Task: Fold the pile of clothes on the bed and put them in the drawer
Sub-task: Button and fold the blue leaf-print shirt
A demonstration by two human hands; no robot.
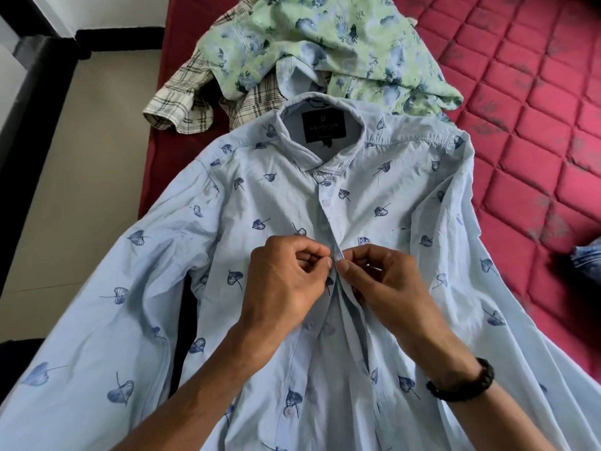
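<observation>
Shirt [270, 203]: light blue, dark leaf print, lies front up on the red mattress [533, 131].
Left hand [283, 284]: pinches the placket at mid-chest.
Right hand [387, 284]: pinches the opposite placket edge (black bracelet [461, 385] on wrist).
Pile [309, 53]: green floral and plaid shirts beyond the collar.
Hidden: button under fingertips; hem cut off.

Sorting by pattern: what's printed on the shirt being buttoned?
Dark blue leaves on the light blue shirt, seen in the head view.

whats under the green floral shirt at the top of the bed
The green floral shirt lies on a beige checked shirt and the red mattress. A pale blue piece peeks out; anything else underneath is covered.
</observation>
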